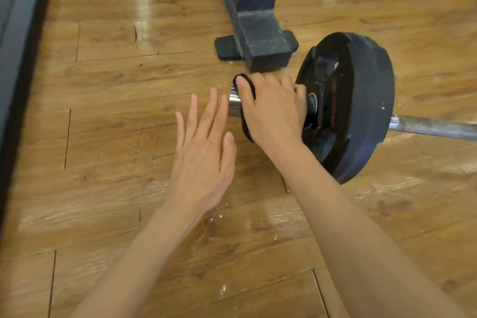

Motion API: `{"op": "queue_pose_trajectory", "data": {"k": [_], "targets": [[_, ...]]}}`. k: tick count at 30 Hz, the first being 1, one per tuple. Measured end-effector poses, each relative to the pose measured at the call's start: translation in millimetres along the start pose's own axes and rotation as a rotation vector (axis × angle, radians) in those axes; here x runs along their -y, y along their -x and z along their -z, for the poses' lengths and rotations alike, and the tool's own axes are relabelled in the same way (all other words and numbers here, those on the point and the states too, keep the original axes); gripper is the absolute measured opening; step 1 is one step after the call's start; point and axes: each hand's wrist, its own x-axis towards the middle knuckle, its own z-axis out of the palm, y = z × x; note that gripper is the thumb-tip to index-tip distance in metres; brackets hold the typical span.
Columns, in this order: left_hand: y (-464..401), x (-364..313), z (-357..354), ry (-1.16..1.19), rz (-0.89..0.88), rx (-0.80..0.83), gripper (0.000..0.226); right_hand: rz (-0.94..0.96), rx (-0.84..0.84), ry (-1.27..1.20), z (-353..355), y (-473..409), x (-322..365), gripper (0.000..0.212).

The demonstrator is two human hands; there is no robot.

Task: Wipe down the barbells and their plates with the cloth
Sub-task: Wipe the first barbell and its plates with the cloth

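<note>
A barbell lies on the wooden floor with a black plate [361, 100] standing on its edge at the right. The bar's chrome sleeve end [233, 104] pokes out to the left of the plate, and the thinner shaft [433, 128] runs off the right edge. My right hand [271, 108] wraps a dark cloth [246, 126] around the sleeve, fingers curled over it close to the plate's hub. My left hand [206, 147] hovers just left of the sleeve end with fingers straight and spread, holding nothing.
A dark metal rack leg [260, 41] with a black foot pad [227, 49] stands on the floor just behind the sleeve. A dark raised edge [15, 59] runs along the left side. Wooden floor [103, 137] stretches to the left and front.
</note>
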Motion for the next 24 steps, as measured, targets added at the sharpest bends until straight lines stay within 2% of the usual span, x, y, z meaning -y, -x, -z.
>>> {"op": "queue_pose_trajectory", "data": {"k": [2, 4, 7, 10, 12, 14, 16, 17, 19, 22, 24], "targets": [[-2, -1, -1, 0.006, -0.006, 0.007, 0.060, -0.037, -0.047, -0.022, -4, 1, 4, 0.044], [-3, -4, -2, 0.036, -0.010, 0.007, 0.060, 0.030, -0.098, -0.076, -5, 18, -4, 0.039], [0, -6, -3, 0.071, 0.002, 0.003, 0.060, 0.106, -0.031, -0.037, 2, 31, -17, 0.041], [6, -5, -3, 0.095, -0.003, 0.004, 0.060, -0.120, 0.058, -0.010, 6, 1, 4, 0.047], [8, -5, -2, 0.102, -0.011, 0.006, 0.058, -0.175, 0.041, -0.050, 3, -1, 16, 0.046], [7, -5, -2, 0.107, -0.009, -0.011, 0.057, -0.065, -0.061, -0.087, -3, 26, 16, 0.038], [5, -4, -2, 0.115, -0.006, -0.029, 0.057, 0.036, -0.095, -0.093, -5, 65, 10, 0.040], [4, -4, -1, 0.118, -0.006, -0.035, 0.058, 0.057, -0.068, -0.074, -5, 71, 4, 0.042], [2, -5, -1, 0.123, -0.007, -0.040, 0.058, -0.016, 0.015, -0.031, 4, 49, 2, 0.045], [4, -8, 1, 0.118, -0.021, -0.026, 0.057, -0.296, 0.280, -0.084, 20, -6, 4, 0.056], [5, -11, 3, 0.121, -0.034, -0.026, 0.057, -0.300, 0.227, -0.028, 21, -2, -1, 0.056]]}}
